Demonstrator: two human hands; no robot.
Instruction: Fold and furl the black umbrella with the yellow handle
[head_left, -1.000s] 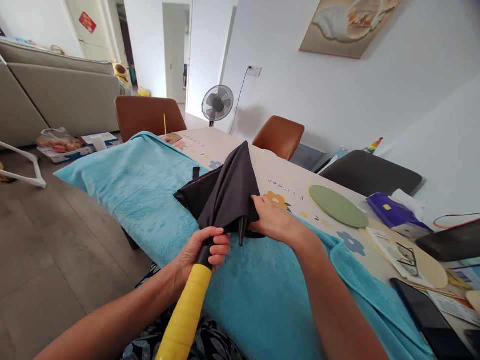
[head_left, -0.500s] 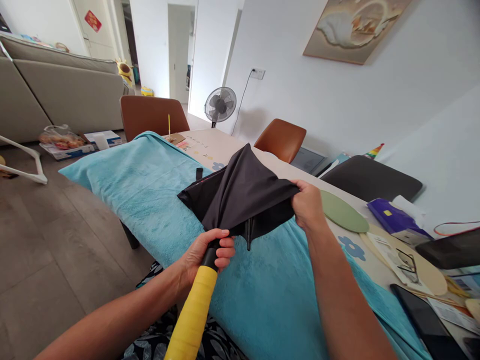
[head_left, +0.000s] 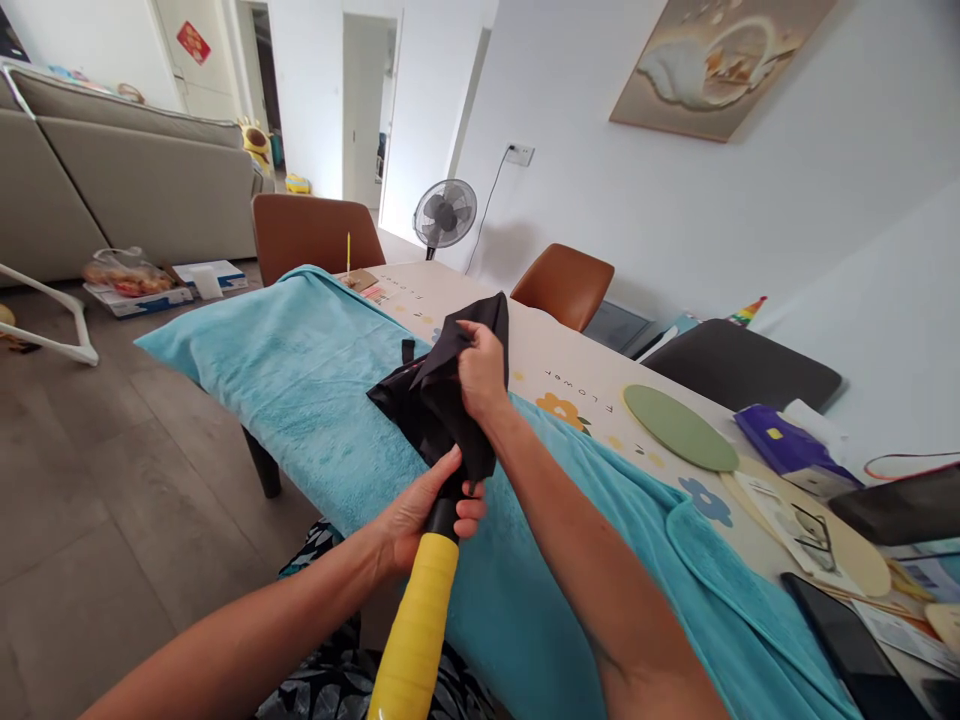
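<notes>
Your left grip (head_left: pixel 427 505) is closed round the umbrella (head_left: pixel 446 425) just above its yellow handle (head_left: pixel 422 605); your right grip (head_left: pixel 484 372) pinches a fold of its black canopy (head_left: pixel 400 393). The umbrella is in front of you, over the blue towel (head_left: pixel 277 345) on the bench (head_left: pixel 525 350). Your right forearm (head_left: pixel 570 520) hides some towel. Rightward lie a green mat (head_left: pixel 679 428), glasses (head_left: pixel 816 540) and phone (head_left: pixel 855 640). The bench reads "Flower".
</notes>
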